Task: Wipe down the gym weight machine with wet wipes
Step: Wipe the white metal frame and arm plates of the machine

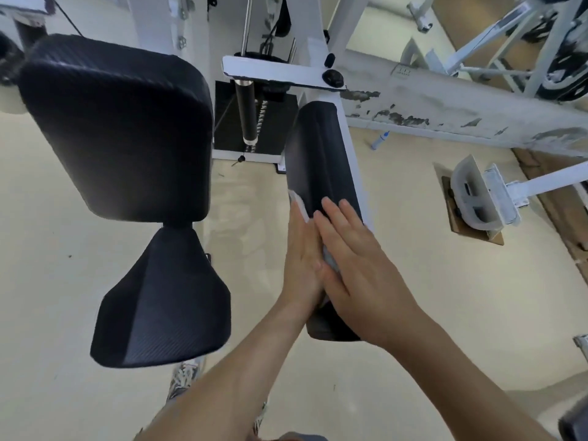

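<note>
Fig. Long black arm pad (321, 154) of the weight machine, centre-right of view, is carried on a white frame bar (346, 138) along its right edge. Open floor (248, 211) is seen btw. the pad's left edge and the seat pad (159, 300) and back pad (121, 128), both well apart to the left. More bare floor lies to the right, up to a grey footplate (477, 192) on a brown board. The pad's far end is bounded by the weight stack (273, 122).

The left hand (302, 249) is laid flat, fingers straight, against the pad's left side. The right hand (356, 265) is spread flat on top, twd. the near end. A wet wipe (299, 205) is pressed under both hands, w/ a white corner shown by the left fingertips. Pad surface: matt, dark, w/ a lengthwise seam.
</note>
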`<state>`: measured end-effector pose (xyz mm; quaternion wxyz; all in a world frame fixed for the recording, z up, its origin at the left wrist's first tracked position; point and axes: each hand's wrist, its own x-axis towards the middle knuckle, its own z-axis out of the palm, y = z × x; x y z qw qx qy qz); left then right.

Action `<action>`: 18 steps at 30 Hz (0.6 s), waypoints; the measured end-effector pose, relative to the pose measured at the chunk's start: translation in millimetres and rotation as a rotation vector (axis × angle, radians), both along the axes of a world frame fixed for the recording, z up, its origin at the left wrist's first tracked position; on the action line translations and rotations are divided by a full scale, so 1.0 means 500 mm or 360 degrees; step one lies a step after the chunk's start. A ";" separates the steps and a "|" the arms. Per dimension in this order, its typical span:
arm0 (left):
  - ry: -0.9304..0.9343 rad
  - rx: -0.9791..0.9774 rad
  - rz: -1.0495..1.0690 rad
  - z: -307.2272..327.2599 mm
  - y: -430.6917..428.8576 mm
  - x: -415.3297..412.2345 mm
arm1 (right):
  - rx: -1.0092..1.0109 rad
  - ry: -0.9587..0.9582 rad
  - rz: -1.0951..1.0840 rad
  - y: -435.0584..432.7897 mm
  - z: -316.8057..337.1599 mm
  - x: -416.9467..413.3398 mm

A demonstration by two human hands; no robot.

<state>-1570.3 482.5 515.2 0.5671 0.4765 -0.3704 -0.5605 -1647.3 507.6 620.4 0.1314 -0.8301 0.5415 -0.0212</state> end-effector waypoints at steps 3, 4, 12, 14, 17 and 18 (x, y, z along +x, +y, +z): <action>0.0437 -0.0097 -0.0039 0.023 0.130 -0.041 | 0.0132 -0.0394 -0.0100 0.004 0.001 -0.021; 0.0371 -0.0032 -0.0017 0.038 0.140 -0.037 | 0.0143 -0.0475 -0.0130 0.003 -0.001 -0.024; 0.0554 0.0448 -0.0114 -0.006 0.031 0.018 | 0.0041 -0.0636 -0.0218 0.003 -0.013 -0.023; 0.0672 0.0617 -0.0113 -0.012 0.062 0.004 | 0.0018 -0.0694 -0.0261 0.004 -0.016 -0.025; 0.0827 0.0563 -0.0055 -0.005 0.126 -0.021 | -0.0087 -0.0840 -0.0377 0.011 -0.017 -0.027; 0.0633 0.0416 -0.0005 0.010 0.139 -0.027 | -0.0150 -0.0880 -0.0407 0.016 -0.018 -0.027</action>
